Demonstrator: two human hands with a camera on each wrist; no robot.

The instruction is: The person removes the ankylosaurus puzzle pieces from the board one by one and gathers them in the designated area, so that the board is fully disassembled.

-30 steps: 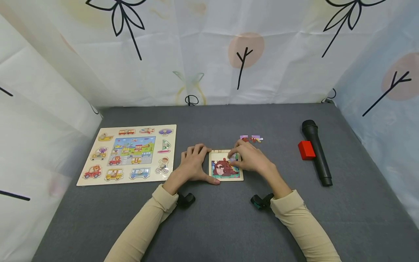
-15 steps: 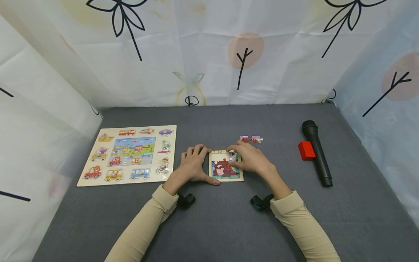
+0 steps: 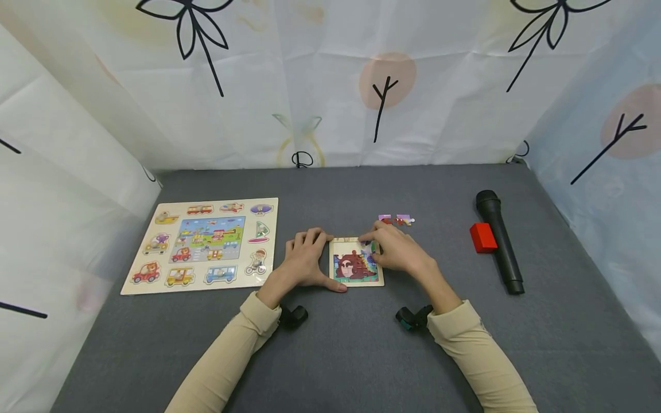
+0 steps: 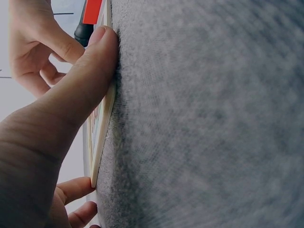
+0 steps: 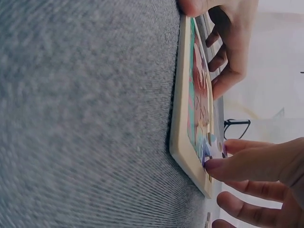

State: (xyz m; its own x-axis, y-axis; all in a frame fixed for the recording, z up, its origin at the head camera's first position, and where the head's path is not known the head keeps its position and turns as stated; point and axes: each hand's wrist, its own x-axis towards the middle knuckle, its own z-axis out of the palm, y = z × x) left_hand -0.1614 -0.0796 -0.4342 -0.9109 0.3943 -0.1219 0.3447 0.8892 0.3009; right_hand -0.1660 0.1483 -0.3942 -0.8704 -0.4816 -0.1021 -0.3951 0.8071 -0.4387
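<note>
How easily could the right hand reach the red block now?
Likely yes: only gray tabletop shows between the right hand and red block, though that hand is busy at the jigsaw puzzle.

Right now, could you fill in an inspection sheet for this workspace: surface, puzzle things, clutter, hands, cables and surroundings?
Surface: grey tabletop, looks flat.
Puzzle things: small framed puzzle, partly filled, lies flat; loose pieces beyond its far right corner.
Clutter: large picture board at left; black microphone and red block side by side at right.
Hands: left hand holds the frame, thumb at its near edge, a finger at its far left corner; right hand works at the puzzle's far right part, whether pinching a piece is unclear.
Cables: nothing seen.
Surroundings: pale cloth with printed plants behind and at both sides.
</note>
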